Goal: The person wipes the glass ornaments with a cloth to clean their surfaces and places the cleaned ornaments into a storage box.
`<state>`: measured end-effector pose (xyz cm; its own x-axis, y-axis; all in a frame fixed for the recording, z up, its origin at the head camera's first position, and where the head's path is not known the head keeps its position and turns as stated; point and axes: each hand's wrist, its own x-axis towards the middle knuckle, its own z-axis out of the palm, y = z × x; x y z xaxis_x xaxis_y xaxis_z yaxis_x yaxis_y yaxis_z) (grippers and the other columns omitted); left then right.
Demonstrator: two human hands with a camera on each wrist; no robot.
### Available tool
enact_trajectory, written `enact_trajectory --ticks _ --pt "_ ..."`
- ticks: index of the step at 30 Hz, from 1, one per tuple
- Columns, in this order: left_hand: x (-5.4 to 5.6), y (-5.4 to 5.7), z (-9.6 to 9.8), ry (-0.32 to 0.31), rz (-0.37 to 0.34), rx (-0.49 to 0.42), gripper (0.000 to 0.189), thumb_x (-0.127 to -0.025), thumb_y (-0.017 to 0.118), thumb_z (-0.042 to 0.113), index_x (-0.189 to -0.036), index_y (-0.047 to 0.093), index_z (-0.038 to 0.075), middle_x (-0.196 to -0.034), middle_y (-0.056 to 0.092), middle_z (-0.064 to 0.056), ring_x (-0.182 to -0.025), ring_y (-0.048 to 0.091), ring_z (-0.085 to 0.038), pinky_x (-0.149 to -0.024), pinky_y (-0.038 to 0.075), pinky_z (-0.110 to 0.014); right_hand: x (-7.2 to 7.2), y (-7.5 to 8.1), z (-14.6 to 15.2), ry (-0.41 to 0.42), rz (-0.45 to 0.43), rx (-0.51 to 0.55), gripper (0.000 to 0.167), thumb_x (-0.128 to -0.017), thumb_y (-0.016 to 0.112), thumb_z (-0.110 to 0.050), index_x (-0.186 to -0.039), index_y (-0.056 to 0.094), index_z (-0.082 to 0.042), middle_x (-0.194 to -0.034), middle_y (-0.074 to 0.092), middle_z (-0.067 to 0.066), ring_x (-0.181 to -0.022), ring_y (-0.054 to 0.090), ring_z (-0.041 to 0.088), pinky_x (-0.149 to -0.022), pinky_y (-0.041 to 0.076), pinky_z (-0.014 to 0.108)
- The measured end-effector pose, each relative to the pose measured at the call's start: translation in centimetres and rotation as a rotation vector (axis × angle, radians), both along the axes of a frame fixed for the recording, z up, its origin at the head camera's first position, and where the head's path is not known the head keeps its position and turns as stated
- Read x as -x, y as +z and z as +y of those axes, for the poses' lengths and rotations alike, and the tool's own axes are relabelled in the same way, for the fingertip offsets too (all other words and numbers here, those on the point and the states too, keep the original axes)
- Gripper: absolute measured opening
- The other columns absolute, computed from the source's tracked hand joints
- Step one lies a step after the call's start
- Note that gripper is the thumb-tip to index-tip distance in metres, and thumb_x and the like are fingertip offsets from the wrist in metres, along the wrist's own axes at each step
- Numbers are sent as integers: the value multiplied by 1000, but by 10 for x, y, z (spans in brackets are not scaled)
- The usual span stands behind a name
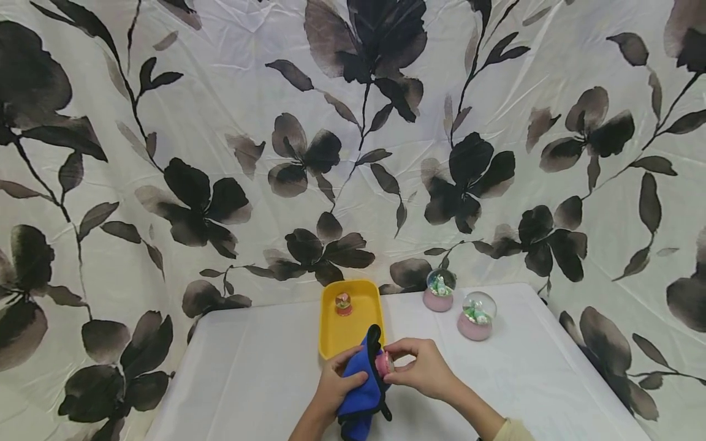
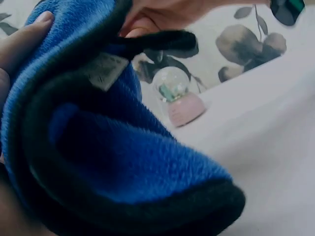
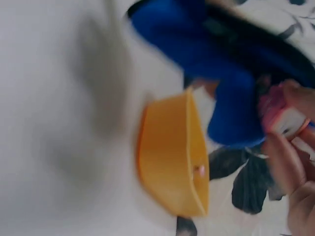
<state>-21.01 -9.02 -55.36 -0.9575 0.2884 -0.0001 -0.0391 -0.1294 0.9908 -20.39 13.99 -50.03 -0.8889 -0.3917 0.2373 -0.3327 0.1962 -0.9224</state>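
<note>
A blue plush cloth (image 1: 358, 392) with black edging is gripped in my left hand (image 1: 333, 384), its folds hanging down over the table. Between thumb and fingers, my right hand (image 1: 427, 369) pinches a small pink-based snow globe (image 1: 384, 363) right against the cloth. In the right wrist view the globe's pink part (image 3: 272, 105) faces the cloth's folds, and fingertips partly cover the rest. Folded cloth (image 2: 147, 167) fills much of the left wrist view and hides the small globe there.
Just beyond the hands lies a yellow tray (image 1: 335, 340) holding another small snow globe (image 1: 344, 304). Two larger snow globes with pink bases, one farther back (image 1: 439, 293) and one nearer (image 1: 477, 317), stand at the right on the white table (image 1: 237, 367). Behind hangs a floral curtain (image 1: 248, 233).
</note>
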Motion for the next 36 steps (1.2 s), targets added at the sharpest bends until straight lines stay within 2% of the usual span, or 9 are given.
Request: enact_trajectory --ticks 2,6,9,12,15,22,29,33,36 --pt "-1 0 -1 -7 -37 -44 46 -88 73 18 -131 60 7 -122 60 -12 -109 54 -26 -93 44 -37 0 -4 -1 40 163 7 42 -73 86 -12 -112 71 -7 -106 70 2 -96 66 18 -71 56 31" --pt "-2 1 -2 -24 -119 -126 50 -90 70 20 -135 55 5 -124 59 -11 -110 55 -24 -92 46 -36 2 -14 -3 85 635 -48 46 -72 84 -1 -115 69 -8 -112 68 4 -101 65 18 -79 54 30" --pt "-2 4 -1 -13 -146 -149 52 -91 69 21 -137 53 5 -125 58 -11 -110 56 -25 -93 47 -37 5 -17 -5 68 946 -109 45 -74 82 1 -117 68 -4 -115 66 8 -105 63 21 -88 50 30" --pt "-3 7 -1 15 -127 -111 51 -90 71 20 -136 55 5 -126 59 -10 -109 56 -24 -93 46 -38 5 -19 -7 51 1013 -119 47 -72 82 3 -117 68 -3 -116 64 9 -105 62 22 -90 49 29" --pt "-4 8 -2 29 -80 -47 50 -89 72 19 -134 57 5 -125 59 -11 -109 55 -24 -92 46 -39 3 -22 -7 32 870 -84 49 -68 85 3 -114 70 -5 -112 66 7 -102 64 19 -86 51 26" --pt "-5 13 -5 47 19 58 51 -86 75 19 -131 59 4 -123 60 -14 -108 56 -27 -93 46 -43 7 -17 -4 52 152 125 43 -71 85 -2 -111 69 0 -107 68 11 -96 67 23 -70 56 37" --pt "0 15 -7 46 90 46 52 -82 79 14 -129 61 2 -120 60 -15 -105 57 -28 -92 47 -41 11 -9 -4 35 -360 244 40 -83 77 -13 -116 65 7 -103 70 14 -89 68 23 -75 56 34" --pt "-1 7 -3 54 79 44 52 -81 80 17 -129 62 5 -121 59 -16 -105 58 -29 -92 48 -42 9 -10 -4 8 -558 291 38 -90 71 -23 -113 67 7 -97 71 12 -82 69 19 -74 56 37" --pt "-3 3 -1 68 41 61 52 -82 80 21 -129 62 8 -120 59 -14 -105 58 -28 -91 48 -44 10 -10 -3 8 -570 242 37 -88 72 -24 -110 68 6 -95 72 12 -80 69 19 -73 56 38"
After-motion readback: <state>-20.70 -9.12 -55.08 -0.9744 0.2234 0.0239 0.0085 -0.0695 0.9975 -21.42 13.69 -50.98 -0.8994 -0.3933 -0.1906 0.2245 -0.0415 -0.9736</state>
